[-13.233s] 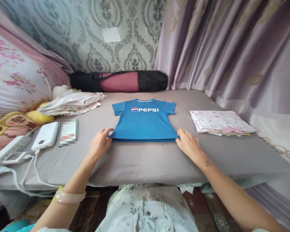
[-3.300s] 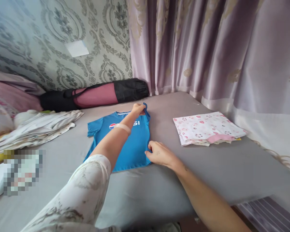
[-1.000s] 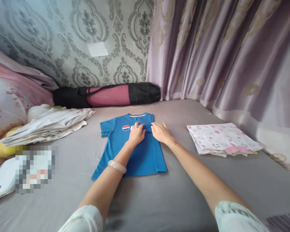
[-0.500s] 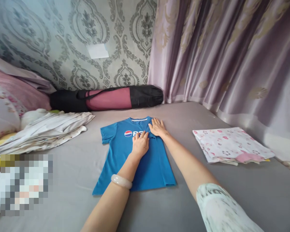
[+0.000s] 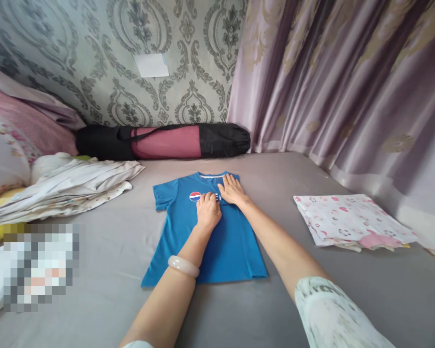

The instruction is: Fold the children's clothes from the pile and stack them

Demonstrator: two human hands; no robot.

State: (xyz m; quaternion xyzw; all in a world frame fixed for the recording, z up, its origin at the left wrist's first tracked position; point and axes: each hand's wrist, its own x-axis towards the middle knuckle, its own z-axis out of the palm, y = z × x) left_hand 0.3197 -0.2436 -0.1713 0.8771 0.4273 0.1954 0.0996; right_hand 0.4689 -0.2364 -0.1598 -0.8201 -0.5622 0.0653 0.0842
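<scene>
A blue T-shirt [image 5: 181, 232] with a round red, white and blue logo and white lettering lies front up on the grey bed. Its left sleeve is spread out, while its right side is folded inward. My right hand [image 5: 232, 190] rests flat on the shirt's upper right, beside the collar, with fingers stretched. Over the chest print, my left hand [image 5: 209, 211] has its fingers bent and drawn together on the folded-in cloth; the fingertips are partly hidden. Both hands cover part of the lettering.
A folded white printed cloth [image 5: 348, 220] lies to the right on the bed sheet [image 5: 105, 261]. Crumpled pale clothes [image 5: 83, 186] and a pink pillow [image 5: 39, 125] are at left. A long black and pink bag [image 5: 166, 142] lies along the wall, beside purple curtains [image 5: 311, 72].
My left hand has slid slightly left across the chest, its fingers closer together, now covering more lettering. My right hand has shifted a little left toward the collar. The view has tilted slightly.
</scene>
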